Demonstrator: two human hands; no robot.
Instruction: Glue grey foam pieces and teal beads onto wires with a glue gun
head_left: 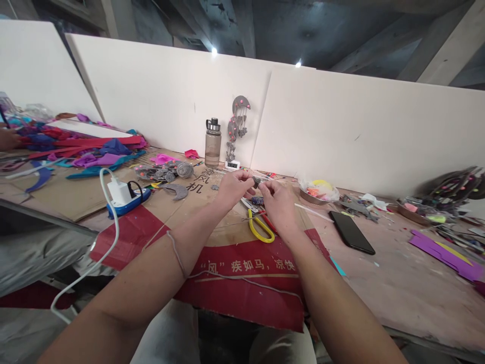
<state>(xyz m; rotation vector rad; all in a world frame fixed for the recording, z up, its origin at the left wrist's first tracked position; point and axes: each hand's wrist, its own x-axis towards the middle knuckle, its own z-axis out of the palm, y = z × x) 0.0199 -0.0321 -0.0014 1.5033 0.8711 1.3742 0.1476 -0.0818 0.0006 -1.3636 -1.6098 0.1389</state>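
Note:
My left hand (234, 188) and my right hand (278, 201) meet above the cardboard, fingertips pinched around a small dark grey piece (256, 180), which looks like felt. Fingers cover much of it. A strand of grey yarn (242, 278) lies over my left forearm and runs across the red part of the cardboard (242, 303). Below my hands are scissors with yellow handles (261, 236) and a tool with red handles (270, 222). To the left are a grey felt crescent (176, 191) and a grey yarn ball (185, 170).
A water bottle (212, 144) and a small digital clock (232, 165) stand by the white partition, where a moon-shaped hanging ornament (240, 108) hangs. On the right lie a phone (351, 232) and a bowl (318, 198). A white cable (116, 222) loops from a blue power strip (131, 203).

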